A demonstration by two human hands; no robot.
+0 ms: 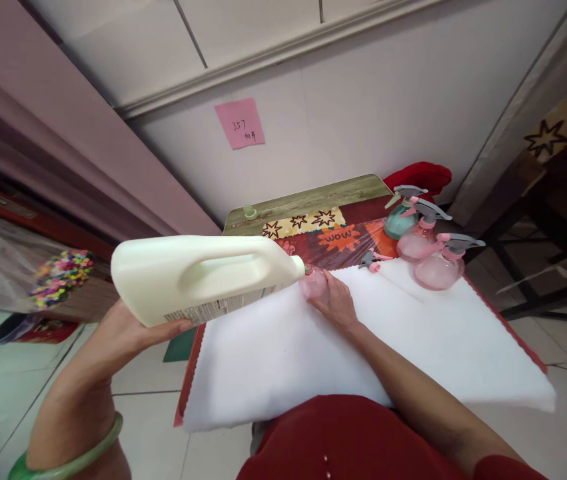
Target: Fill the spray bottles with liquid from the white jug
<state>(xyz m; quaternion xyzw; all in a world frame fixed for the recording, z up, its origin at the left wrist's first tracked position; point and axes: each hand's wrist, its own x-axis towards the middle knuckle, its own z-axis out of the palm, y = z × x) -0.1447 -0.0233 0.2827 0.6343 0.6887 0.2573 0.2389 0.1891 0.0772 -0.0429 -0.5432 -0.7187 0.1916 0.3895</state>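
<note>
Cream jug, tipped sideways, is held at the left side of the counter, its mouth at the neck of a small pink bottle. The left hand clamps the jug's base, most fingers hidden; the right hand's fingers close around the bottle. Rightward lies a loose spray head, then three spray bottles stand.

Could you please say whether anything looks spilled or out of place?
No spill shows, but a loose spray head lies at the edge of the white sheet, while the pink bottle in the right hand has none.
</note>
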